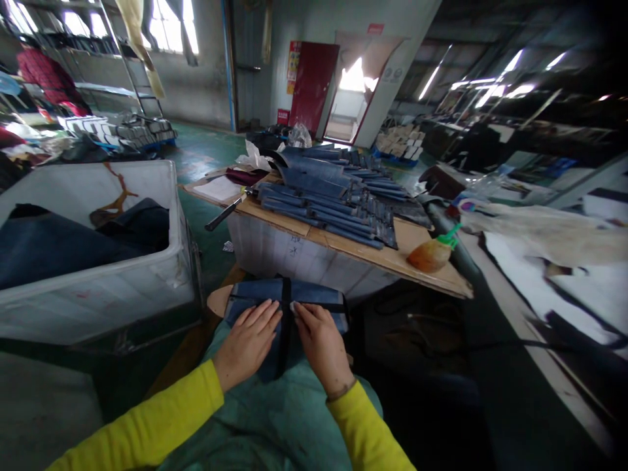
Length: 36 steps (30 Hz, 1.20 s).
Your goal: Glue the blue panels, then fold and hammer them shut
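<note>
Across my lap lies a blue fabric piece (314,292) with black bands, wrapped over a board whose rounded tan end (220,301) sticks out at the left. My left hand (252,337) rests flat on it, fingers stretched toward the black crosswise strap (285,291). Right of that strap, my right hand (321,343) has its fingers bent and pressed together at the fabric's edge, with a small pale bit at the fingertips. What lies under both palms is hidden. A green apron (275,425) covers my lap beneath the piece.
Ahead, a cardboard-topped table (294,224) holds stacked blue fabric pieces (324,190), a black-handled hammer (228,212) and a green-nozzled glue bottle (432,252). A white bin (98,288) with blue cloth stands left. A cluttered bench (534,340) runs along the right. A person (49,72) is far left.
</note>
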Motion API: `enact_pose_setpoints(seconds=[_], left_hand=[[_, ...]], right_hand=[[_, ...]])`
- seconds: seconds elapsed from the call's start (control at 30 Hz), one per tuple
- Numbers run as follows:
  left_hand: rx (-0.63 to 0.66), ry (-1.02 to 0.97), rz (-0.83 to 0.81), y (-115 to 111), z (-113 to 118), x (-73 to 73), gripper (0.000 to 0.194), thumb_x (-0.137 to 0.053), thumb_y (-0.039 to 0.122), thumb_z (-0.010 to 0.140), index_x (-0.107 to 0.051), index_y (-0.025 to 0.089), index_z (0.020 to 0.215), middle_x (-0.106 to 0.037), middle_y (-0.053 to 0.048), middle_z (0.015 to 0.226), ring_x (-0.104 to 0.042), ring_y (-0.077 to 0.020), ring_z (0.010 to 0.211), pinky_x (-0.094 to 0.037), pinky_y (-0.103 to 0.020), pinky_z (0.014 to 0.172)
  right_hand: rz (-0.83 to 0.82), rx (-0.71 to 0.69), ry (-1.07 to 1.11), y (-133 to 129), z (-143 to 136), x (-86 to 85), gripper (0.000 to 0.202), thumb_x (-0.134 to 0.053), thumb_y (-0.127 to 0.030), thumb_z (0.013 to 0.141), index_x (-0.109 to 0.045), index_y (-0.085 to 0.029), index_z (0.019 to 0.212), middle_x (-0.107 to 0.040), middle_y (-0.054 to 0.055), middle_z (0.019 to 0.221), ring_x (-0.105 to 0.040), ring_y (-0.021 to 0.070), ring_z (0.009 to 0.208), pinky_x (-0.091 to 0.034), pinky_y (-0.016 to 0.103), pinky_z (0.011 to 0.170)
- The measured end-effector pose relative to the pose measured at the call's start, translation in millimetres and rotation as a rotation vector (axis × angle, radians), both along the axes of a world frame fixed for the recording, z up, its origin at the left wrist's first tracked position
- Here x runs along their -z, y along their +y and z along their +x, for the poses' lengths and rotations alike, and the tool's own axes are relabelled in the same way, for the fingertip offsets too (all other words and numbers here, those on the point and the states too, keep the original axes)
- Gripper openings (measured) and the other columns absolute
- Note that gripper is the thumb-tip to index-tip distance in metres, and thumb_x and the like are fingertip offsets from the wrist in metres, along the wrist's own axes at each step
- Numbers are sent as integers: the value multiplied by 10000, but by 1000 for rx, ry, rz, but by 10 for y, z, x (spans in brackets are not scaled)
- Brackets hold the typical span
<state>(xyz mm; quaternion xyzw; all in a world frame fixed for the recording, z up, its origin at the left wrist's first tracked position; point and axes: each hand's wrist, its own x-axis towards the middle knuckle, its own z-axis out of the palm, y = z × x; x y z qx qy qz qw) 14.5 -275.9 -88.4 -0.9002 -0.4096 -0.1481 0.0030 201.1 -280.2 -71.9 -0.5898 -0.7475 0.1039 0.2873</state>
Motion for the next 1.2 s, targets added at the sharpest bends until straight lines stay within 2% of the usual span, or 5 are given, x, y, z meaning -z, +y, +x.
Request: enact_pose_setpoints(seconds=[0.23, 0.43, 0.6, 0.87, 1.2], left_hand=[[-51, -53, -30, -7, 35, -75, 394, -363, 196, 918, -422, 167, 1307, -483, -80, 1321, -403, -216, 1209, -337, -388, 975], [-158, -90, -69, 157, 207, -285, 220, -383, 215, 915, -563, 172, 1034, -586, -74, 992, -501, -220, 973, -389, -372, 826], [-104, -70, -66, 202, 231, -306, 218, -409, 191, 904, -563, 186, 1059, -569, -64, 980, -487, -215, 973, -382, -375, 840], [-20, -53, -64, 217, 158, -159, 324, -394, 111, 871, -532, 158, 1160, -556, -84, 1159, -469, -224, 1084, -348, -399, 971], [-18, -28, -105, 278, 161, -155, 303, -404, 114, 869, -549, 150, 1133, -559, -77, 1193, -460, -224, 1113, -321, -392, 979]], right_hand=[[-44, -128, 26, 73, 77, -125, 295, -452, -158, 878, -619, -199, 1118, -640, 74, 1023, -570, 180, 950, -474, 313, 846], [-151, -282, -55, 236, 175, -326, 263, -497, -152, 857, -659, -214, 1054, -656, 50, 948, -592, 148, 908, -460, 258, 821], [-212, -380, -52, 343, 231, -399, 242, -496, -150, 856, -676, -222, 1000, -654, 27, 906, -601, 133, 863, -457, 231, 783], [-123, -165, -220, 221, 6, -297, 274, -437, -110, 858, -649, -219, 993, -622, 51, 898, -589, 147, 838, -465, 232, 749], [-167, -110, -457, 293, -205, -329, 379, -404, -35, 825, -576, -167, 1136, -603, 101, 981, -543, 222, 889, -477, 304, 688]])
